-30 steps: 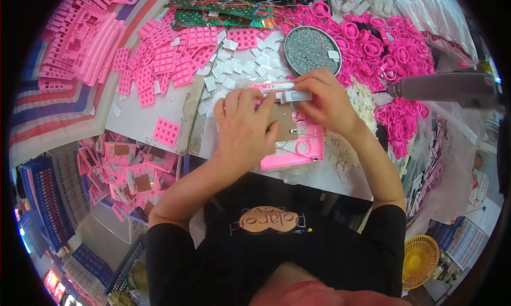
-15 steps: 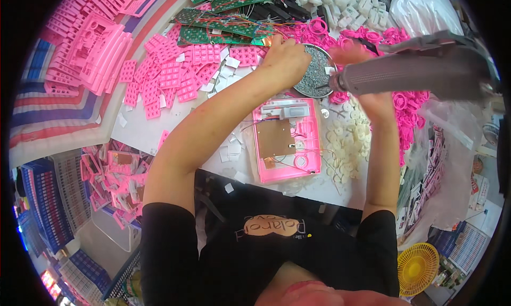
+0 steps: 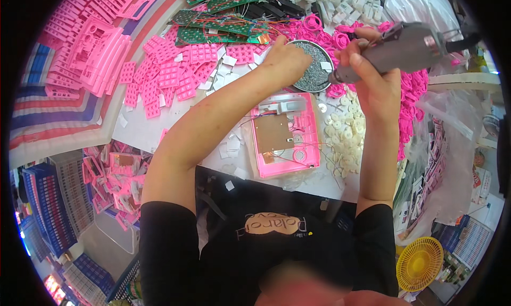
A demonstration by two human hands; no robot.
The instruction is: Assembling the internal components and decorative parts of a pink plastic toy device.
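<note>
A grey electric screwdriver [image 3: 394,49] is gripped in my right hand [image 3: 372,74], its bit end tilted down at the right rim of a round dish [image 3: 294,85] of small grey screws [image 3: 313,74]. My left hand [image 3: 287,64] lies over the dish's left edge with its fingers curled; the fingertips are partly hidden, so what they may hold does not show. Nearer to me sits an open pink plastic housing [image 3: 287,168]. Inside it are a brown board [image 3: 272,133], a grey part [image 3: 290,105] at the far end and thin wires.
Pink keypads [image 3: 170,74] and white paper squares [image 3: 230,60] spread to the left. Green circuit boards [image 3: 218,34] with wires lie at the back. White parts [image 3: 346,5], pink rings [image 3: 412,114] and cream discs [image 3: 346,127] are heaped behind and right of the housing.
My right hand has turned the screwdriver and brought its tip slightly left at the screw dish. My left hand stays nearly in place at the dish. The housing has shifted slightly left.
</note>
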